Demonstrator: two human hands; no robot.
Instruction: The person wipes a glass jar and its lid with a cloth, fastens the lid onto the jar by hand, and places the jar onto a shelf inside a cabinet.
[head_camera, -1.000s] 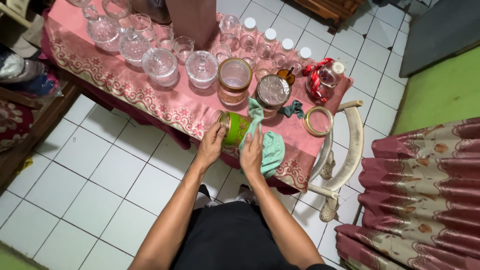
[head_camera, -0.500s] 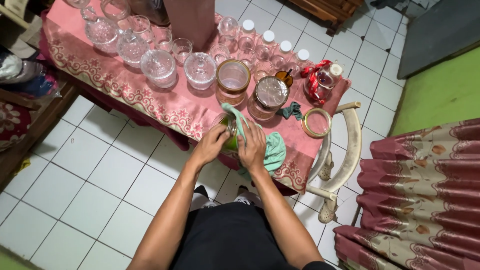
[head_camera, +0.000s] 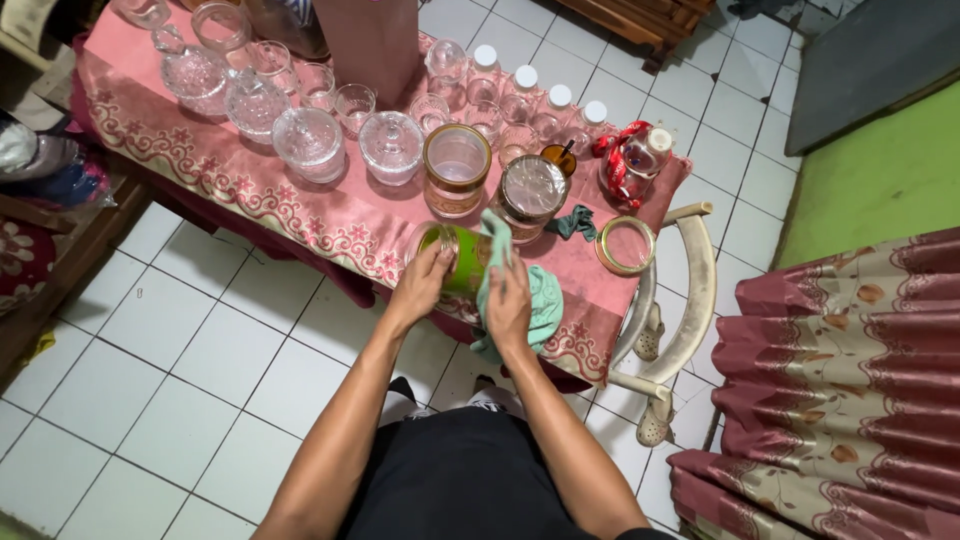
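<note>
Green glass jar (head_camera: 462, 258), gold-rimmed and round, lies tilted on its side over the pink patterned cloth (head_camera: 330, 215), between both hands. Left hand (head_camera: 422, 285) grips its open end; right hand (head_camera: 508, 300) presses a soft teal rag (head_camera: 530, 290) against its side. Half a second earlier the rag covered more of the jar.

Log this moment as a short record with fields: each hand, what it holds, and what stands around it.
left hand: left hand grips the green glass jar with gold bands, held on its side
right hand: right hand presses the mint-green cloth against the jar
surface: pink patterned tablecloth
behind the jar: open amber glass jar; lidded amber glass jar
to the right: loose gold-rimmed round lid; small dark green rag
far side: clear glass lidded bowls and white-capped bottles
</note>
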